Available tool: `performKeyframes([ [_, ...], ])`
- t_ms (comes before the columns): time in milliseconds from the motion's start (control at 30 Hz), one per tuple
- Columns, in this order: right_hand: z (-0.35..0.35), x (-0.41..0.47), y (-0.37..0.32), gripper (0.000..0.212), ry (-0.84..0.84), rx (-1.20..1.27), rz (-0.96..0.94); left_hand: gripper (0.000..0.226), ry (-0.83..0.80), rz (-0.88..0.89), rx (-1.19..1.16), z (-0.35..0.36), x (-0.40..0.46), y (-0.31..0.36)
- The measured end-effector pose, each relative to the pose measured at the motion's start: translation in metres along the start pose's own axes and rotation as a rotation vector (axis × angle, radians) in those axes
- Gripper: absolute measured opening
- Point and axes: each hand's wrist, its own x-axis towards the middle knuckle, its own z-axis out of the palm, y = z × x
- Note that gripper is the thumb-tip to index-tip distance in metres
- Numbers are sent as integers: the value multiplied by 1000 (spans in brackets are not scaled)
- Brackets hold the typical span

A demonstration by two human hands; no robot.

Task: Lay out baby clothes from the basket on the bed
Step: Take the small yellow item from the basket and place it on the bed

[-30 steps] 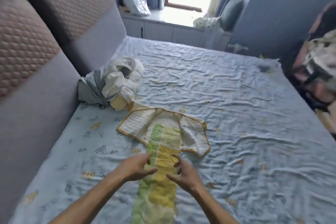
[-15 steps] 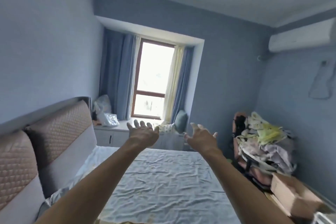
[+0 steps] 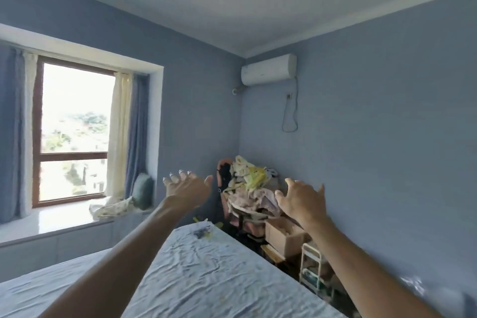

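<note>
Both my arms stretch forward over the bed (image 3: 206, 273), which wears a wrinkled light-blue sheet. My left hand (image 3: 187, 187) is raised with fingers spread and holds nothing. My right hand (image 3: 302, 200) is also raised, fingers apart and empty. Beyond the bed's far corner stands a pinkish basket (image 3: 254, 206) heaped with clothes, between my two hands in the picture and well beyond them. The baby clothes laid on the bed are out of view below the frame.
A window (image 3: 73, 131) with blue curtains and a white sill fills the left wall. A cardboard box (image 3: 282, 236) and a small white rack (image 3: 313, 270) stand on the floor right of the bed. An air conditioner (image 3: 268, 70) hangs high on the wall.
My view swung up from the yellow-green garment on the bed, then turned right towards the room's corner. Both hands left the garment and rose, open, in front of me.
</note>
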Motion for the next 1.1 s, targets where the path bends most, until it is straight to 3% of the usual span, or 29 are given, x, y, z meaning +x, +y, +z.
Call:
performKeyframes([
  [133, -28, -4, 96, 52, -8, -94, 133, 76, 59, 194, 31, 22, -5, 93],
  [333, -57, -20, 269, 48, 35, -191, 355, 78, 4, 453, 17, 47, -11, 267],
  [533, -93, -25, 438, 49, 89, -246, 531, 72, -16, 610, -57, 80, -44, 461],
  [700, -112, -18, 558, 47, 123, -284, 587, 73, -24, 718, -78, 111, -57, 604],
  [967, -86, 22, 711, 48, 94, -281, 685, 71, -73, 799, -84, 173, -34, 778],
  [1100, -66, 68, 778, 53, 74, -144, 727, 64, -58, 840, -64, 217, 10, 858],
])
